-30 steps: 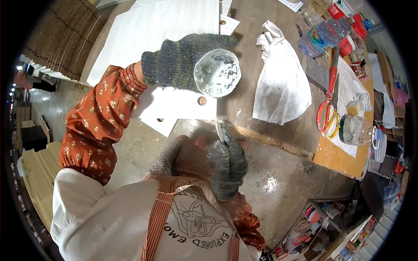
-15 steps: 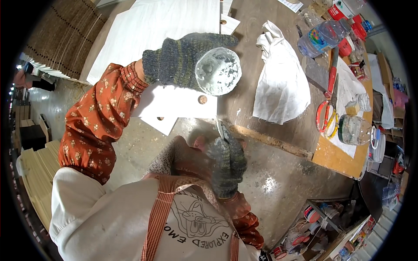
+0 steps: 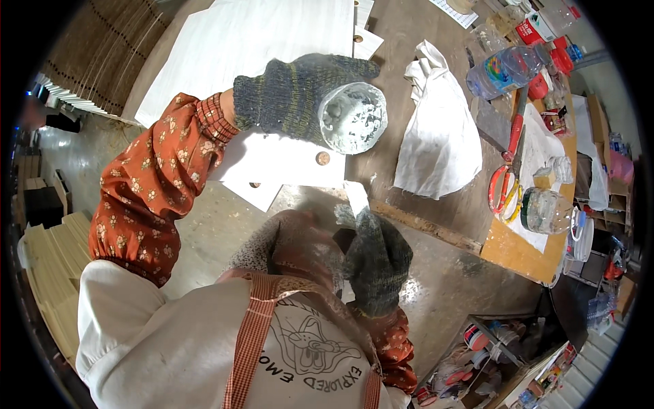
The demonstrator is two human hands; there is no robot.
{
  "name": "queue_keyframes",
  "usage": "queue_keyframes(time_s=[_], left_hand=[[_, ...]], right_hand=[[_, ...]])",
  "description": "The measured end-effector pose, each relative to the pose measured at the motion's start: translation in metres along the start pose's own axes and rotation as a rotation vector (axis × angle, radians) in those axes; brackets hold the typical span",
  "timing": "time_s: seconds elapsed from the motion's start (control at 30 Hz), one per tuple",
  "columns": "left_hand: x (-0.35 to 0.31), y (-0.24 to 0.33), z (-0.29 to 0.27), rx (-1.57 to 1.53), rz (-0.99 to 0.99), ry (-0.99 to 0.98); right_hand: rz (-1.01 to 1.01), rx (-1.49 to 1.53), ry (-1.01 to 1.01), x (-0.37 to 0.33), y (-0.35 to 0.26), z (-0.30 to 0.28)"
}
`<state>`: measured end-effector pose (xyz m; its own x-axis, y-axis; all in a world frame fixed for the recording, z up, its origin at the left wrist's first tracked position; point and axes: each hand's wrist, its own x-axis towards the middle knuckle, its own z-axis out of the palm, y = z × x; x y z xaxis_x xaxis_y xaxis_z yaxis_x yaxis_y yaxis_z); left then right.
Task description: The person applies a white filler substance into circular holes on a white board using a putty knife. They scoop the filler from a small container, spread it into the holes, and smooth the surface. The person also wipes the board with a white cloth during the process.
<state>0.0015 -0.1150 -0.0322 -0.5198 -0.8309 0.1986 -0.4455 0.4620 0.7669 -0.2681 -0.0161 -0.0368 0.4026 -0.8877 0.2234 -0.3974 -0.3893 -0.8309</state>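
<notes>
Blade (image 3: 357, 198): 1, white, flat, scraper-like; upper end beside the table's near edge, just below the cup in view.
Right hand (image 3: 377, 262): gloved, fingers together, clamped on the blade's lower end, in front of the apron.
Just changed: blade went from a thin sliver, seen edge-on, to broad face on view; right hand shifted rightward.
Meaning: blade looks turned, not put down; both hands remain occupied, judging by grip.
Pale smear: left of blade, maybe paste; can't tell if on it.
Cup (image 3: 352, 118): 1, clear, mouth toward the camera, white paste coating inside; over the board's right edge. Resting or raised, can't tell.
Left hand (image 3: 286, 95): gloved, closed on the cup's left side, one digit stretched past it; other fingertips hidden.
White board (image 3: 266, 34): 1 large, under left arm; smaller pale pieces poke out, at least 3 round holes or marks among them.
Table (image 3: 402, 20): 1, brown wood top, orange-brown section at right.
Cloth (image 3: 439, 136): 1, white, crumpled, right of cup.
Scissors (image 3: 499, 191): 1 pair apparently, red and yellow handles; overlap blurs the count.
Jar (image 3: 545, 210): 1 large clear, right of scissors.
Bottle (image 3: 507, 70): 1 big clear one lying beyond cloth; more clutter behind, uncountable.
Panel stack (image 3: 102, 48): 1, brown edges, far left; panels too tight to count.
</notes>
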Motion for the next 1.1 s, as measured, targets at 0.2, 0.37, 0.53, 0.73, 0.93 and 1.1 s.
queue_keyframes(time_s=[0.2, 0.37, 0.53, 0.73, 0.93, 1.1], left_hand=[[0.001, -0.003, -0.002, -0.103, 0.060, -0.055], [0.001, 0.001, -0.001, 0.155, 0.105, 0.014], [0.004, 0.003, 0.002, 0.291, 0.173, 0.103], [0.004, 0.001, 0.001, 0.084, 0.102, 0.044], [0.002, -0.003, -0.002, 0.129, 0.166, 0.015], [0.003, -0.005, -0.001, 0.055, 0.163, 0.013]], right_hand=[[0.157, 0.216, -0.035, -0.004, 0.001, -0.006], [0.068, 0.058, -0.072, 0.001, -0.006, -0.003], [0.433, 0.457, -0.053, 0.000, -0.006, -0.002], [0.523, 0.551, 0.013, 0.000, -0.010, 0.004], [0.303, 0.339, -0.017, -0.004, 0.000, 0.004], [0.334, 0.353, -0.036, -0.007, -0.003, 0.000]])
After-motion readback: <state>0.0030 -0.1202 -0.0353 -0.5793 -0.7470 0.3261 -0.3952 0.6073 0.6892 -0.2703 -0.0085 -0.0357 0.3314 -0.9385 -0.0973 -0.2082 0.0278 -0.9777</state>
